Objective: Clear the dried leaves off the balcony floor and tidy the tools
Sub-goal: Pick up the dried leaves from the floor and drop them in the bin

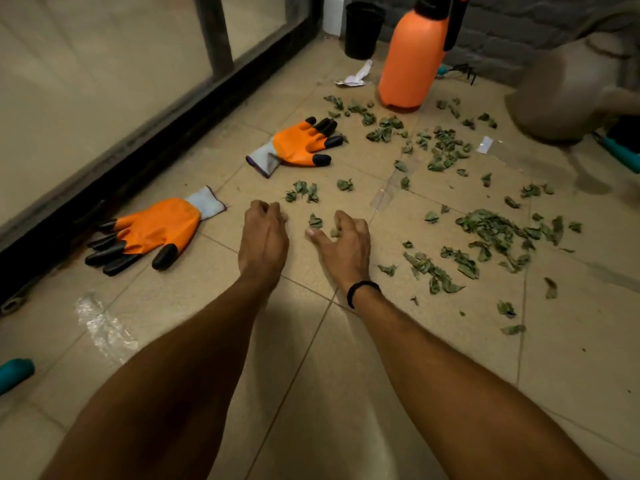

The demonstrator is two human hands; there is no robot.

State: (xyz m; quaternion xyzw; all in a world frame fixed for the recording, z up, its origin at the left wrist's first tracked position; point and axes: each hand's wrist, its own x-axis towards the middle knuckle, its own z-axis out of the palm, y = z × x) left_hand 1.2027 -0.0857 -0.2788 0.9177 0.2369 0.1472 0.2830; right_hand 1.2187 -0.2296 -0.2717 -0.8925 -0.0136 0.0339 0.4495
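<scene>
In the middle of the frame, the left hand (265, 237) curls its fingers down on the floor (304, 344); I cannot tell if they hold anything. The right hand (344, 245) spreads its fingers wide over a small leaf (334, 233). An orange glove (156, 230) lies at the left. Dried leaves (491, 230) lie scattered at the right. An orange sprayer (412, 57) stands at the top.

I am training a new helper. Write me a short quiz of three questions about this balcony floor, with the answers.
1. True or false: the two orange gloves are worn on the hands.
2. What stands beside the black pot? A) orange sprayer bottle B) broom C) bucket
3. Which wrist wears the black band?
Key: 1 false, they lie on the floor; 2 A; 3 the right.
</scene>
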